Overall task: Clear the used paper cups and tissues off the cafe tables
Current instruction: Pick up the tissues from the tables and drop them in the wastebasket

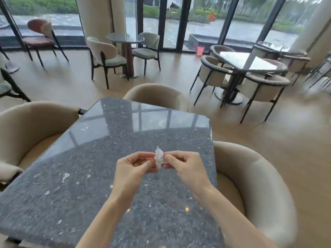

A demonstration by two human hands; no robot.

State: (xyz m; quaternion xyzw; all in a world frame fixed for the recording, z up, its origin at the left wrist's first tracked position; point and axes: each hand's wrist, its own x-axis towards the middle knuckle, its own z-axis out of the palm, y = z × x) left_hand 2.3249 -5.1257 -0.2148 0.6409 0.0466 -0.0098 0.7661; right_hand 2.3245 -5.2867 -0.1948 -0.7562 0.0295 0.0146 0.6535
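Head view, lower centre of frame: both hands meet over a dark speckled stone table (100,158), holding one small crumpled white tissue (159,158) between them. Left hand (131,169) pinches the tissue's left side, thumb and fingers curled in on it. Right hand (186,167) pinches the right side the same way, fingers bent, thumb tucked under. Tissue is lifted off the tabletop, twisted upright, its pointed end sticking up above the fingers. Both forearms come in from the bottom edge, bare.

Tabletop is glossy, reflecting window frames along its upper half; pale flecks scattered over it.

Around it: beige tub chair (32,129) at left of frame, another beige chair (250,185) at lower right, a third chair back (157,95) just beyond the table's far edge at centre.

Upper right: a white-topped table (240,59) ringed by grey-trimmed round chairs. Upper centre: small round table (123,38) with two pale chairs beside it. Upper left: red-brown chair (38,35) near the glass. A pink bucket (200,51) sits on the floor by the windows, upper centre-right. Floor-to-ceiling windows (197,20) run across the top, greenery and wet paving outside. Edges of frame are blurred.
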